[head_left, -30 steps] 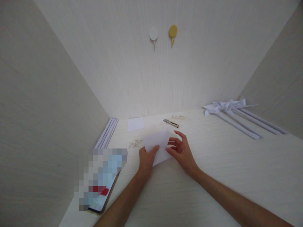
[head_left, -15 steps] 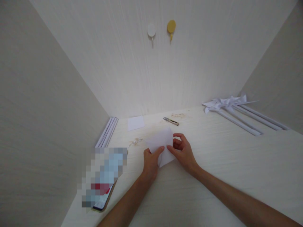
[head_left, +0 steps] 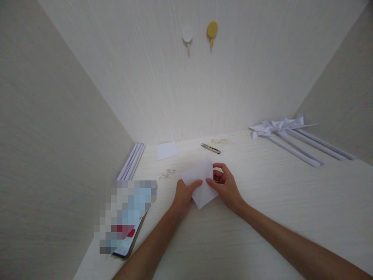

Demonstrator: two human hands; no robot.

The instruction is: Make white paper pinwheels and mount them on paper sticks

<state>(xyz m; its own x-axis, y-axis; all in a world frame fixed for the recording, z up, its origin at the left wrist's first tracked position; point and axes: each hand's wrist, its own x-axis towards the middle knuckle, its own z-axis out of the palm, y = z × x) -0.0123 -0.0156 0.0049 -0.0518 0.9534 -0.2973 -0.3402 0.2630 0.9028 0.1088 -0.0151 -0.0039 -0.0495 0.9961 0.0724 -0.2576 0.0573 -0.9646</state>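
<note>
A white sheet of paper is held between my hands above the table, with a crease running toward its lower corner. My left hand grips its left side, thumb on top and the other fingers hidden beneath. At the right edge, my right hand pinches the paper, its thumb on the face and its fingers curled behind. Thread snips lie just beyond the paper. Farther left, a square white sheet rests flat near the back wall.
Several rolled paper sticks lie at the left wall. A phone, partly pixelated, is at front left. Paper pinwheels on sticks lie at the back right. A white hook and a yellow hook are on the wall.
The paper has turned slightly in my hands, and its lower corner has shifted a little right and toward me. Both hands keep their grip.
</note>
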